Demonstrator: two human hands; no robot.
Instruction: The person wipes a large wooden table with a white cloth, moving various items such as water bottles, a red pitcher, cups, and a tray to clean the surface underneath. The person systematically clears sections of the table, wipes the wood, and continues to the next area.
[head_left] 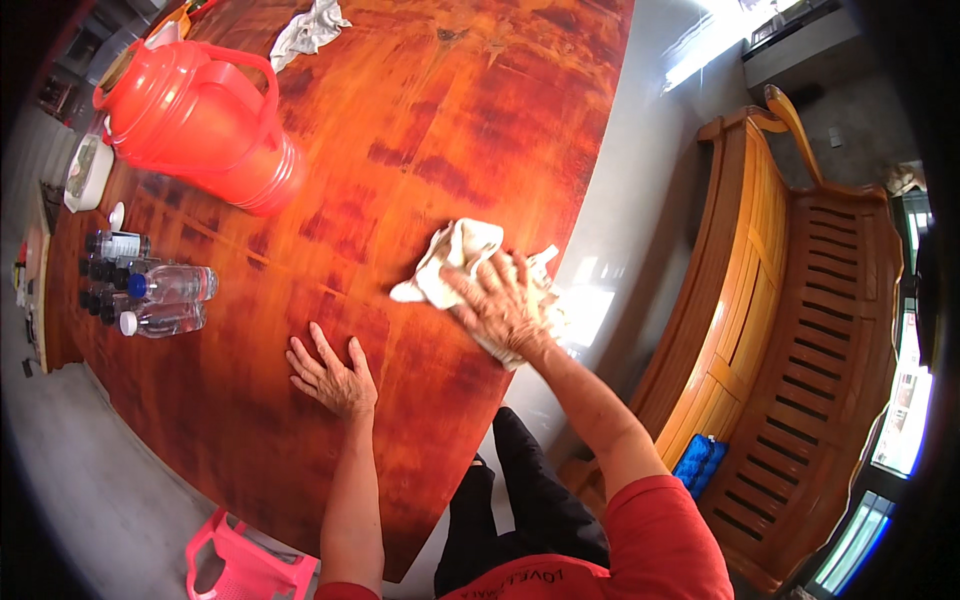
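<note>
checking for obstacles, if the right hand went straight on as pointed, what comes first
The right hand would probably meet the grey-white cloth farther up the tabletop, beyond the cream cloth it presses, though fisheye bending leaves that line uncertain.

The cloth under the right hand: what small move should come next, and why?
Perhaps slide the cloth leftward, farther onto the table: the right hand lies spread on it at the table's right edge, which the cloth seems to overhang.
</note>
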